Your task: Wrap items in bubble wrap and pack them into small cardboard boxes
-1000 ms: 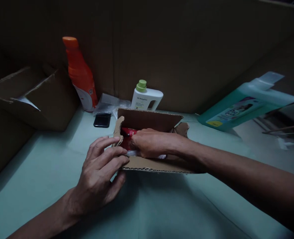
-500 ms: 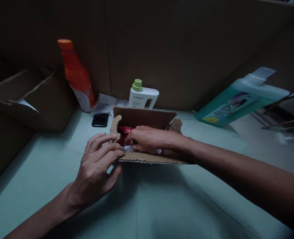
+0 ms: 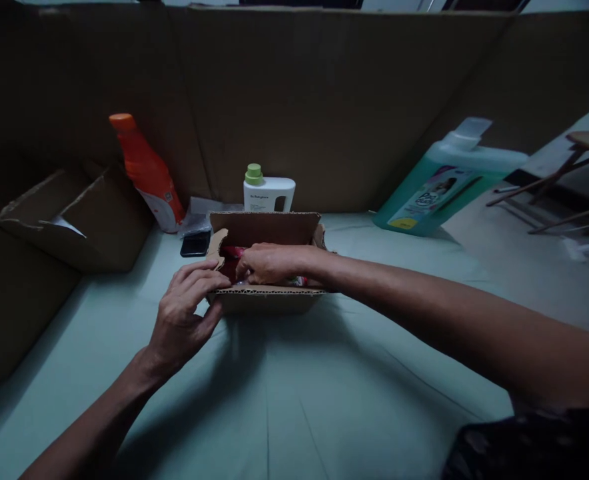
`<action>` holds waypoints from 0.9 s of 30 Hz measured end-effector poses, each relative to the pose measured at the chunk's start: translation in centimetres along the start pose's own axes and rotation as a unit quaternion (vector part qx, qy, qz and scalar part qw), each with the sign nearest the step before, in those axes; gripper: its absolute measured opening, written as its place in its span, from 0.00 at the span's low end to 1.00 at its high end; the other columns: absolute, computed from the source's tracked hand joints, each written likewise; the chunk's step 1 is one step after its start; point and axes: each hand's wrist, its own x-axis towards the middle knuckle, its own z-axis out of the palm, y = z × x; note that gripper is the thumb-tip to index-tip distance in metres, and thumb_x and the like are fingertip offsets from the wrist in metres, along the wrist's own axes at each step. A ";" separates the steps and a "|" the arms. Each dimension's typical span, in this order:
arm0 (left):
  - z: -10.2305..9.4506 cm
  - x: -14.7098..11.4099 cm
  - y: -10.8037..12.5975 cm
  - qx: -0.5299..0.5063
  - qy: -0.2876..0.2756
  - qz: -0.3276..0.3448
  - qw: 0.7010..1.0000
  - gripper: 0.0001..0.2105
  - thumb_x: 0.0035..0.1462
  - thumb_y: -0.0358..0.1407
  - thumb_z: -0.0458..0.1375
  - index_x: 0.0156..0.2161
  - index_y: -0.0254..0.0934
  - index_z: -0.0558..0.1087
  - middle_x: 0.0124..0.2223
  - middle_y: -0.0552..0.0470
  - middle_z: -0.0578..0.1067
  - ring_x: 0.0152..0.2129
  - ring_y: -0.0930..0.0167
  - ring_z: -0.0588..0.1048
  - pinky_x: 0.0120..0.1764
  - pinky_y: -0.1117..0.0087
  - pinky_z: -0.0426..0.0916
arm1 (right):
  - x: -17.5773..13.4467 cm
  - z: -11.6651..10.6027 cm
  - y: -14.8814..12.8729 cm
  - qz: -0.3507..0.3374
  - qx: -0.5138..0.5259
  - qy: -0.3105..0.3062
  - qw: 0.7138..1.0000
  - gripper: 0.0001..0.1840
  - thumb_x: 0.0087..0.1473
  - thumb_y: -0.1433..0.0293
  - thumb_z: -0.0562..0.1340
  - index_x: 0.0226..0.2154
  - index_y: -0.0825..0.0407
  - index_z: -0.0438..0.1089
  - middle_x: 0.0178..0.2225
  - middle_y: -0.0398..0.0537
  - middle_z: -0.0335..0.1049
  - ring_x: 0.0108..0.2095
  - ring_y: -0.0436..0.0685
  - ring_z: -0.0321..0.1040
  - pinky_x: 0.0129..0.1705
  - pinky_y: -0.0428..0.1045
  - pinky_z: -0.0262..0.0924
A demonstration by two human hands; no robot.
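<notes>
A small open cardboard box (image 3: 269,305) stands on the light green surface in the middle of the head view. My left hand (image 3: 184,317) grips its near left corner, with the fingers over the rim and the thumb against the outside. Inside the box is my right hand (image 3: 269,263), its fingers curled downward and the tips hidden. Red packaging (image 3: 233,252) shows beside those fingers, and a bit of clear plastic lies under them. Whether the right fingers hold any of it is hidden.
Behind the box stand a white bottle with a green cap (image 3: 268,194) and a black phone-like object (image 3: 195,244) near clear plastic wrap. An orange bottle (image 3: 147,173) leans at the left by larger cartons (image 3: 109,227). A green liquid jug (image 3: 439,190) stands right.
The camera view has shifted, so the box and bottles appear smaller and the far carton's top edge shows. My left hand stays at the box corner; my right hand remains inside.
</notes>
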 end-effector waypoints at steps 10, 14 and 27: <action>0.7 -3.7 -3.1 -0.133 0.100 -0.233 0.958 0.37 0.57 0.35 0.65 0.69 0.49 0.54 0.67 0.41 0.60 0.58 0.61 0.70 0.55 0.56 0.71 | -15.8 4.5 2.1 0.172 0.089 0.557 0.807 0.14 0.61 0.59 0.61 0.43 0.47 0.78 0.42 0.48 0.79 0.43 0.59 0.75 0.49 0.55 0.66; 1.7 -5.3 -3.8 -0.205 0.014 -0.297 0.932 0.41 0.57 0.41 0.65 0.70 0.47 0.51 0.72 0.41 0.53 0.63 0.57 0.63 0.61 0.51 0.65 | -15.1 12.6 4.3 0.230 0.229 0.553 0.767 0.29 0.50 0.55 0.68 0.53 0.49 0.71 0.48 0.54 0.77 0.42 0.61 0.75 0.45 0.57 0.70; 8.3 -1.2 2.8 -0.400 -0.025 -0.283 0.871 0.37 0.60 0.37 0.58 0.71 0.39 0.49 0.73 0.45 0.53 0.70 0.59 0.51 0.70 0.56 0.46 | -15.6 17.1 5.7 0.259 0.300 0.578 0.713 0.23 0.44 0.54 0.67 0.40 0.48 0.70 0.39 0.53 0.78 0.42 0.67 0.75 0.45 0.59 0.69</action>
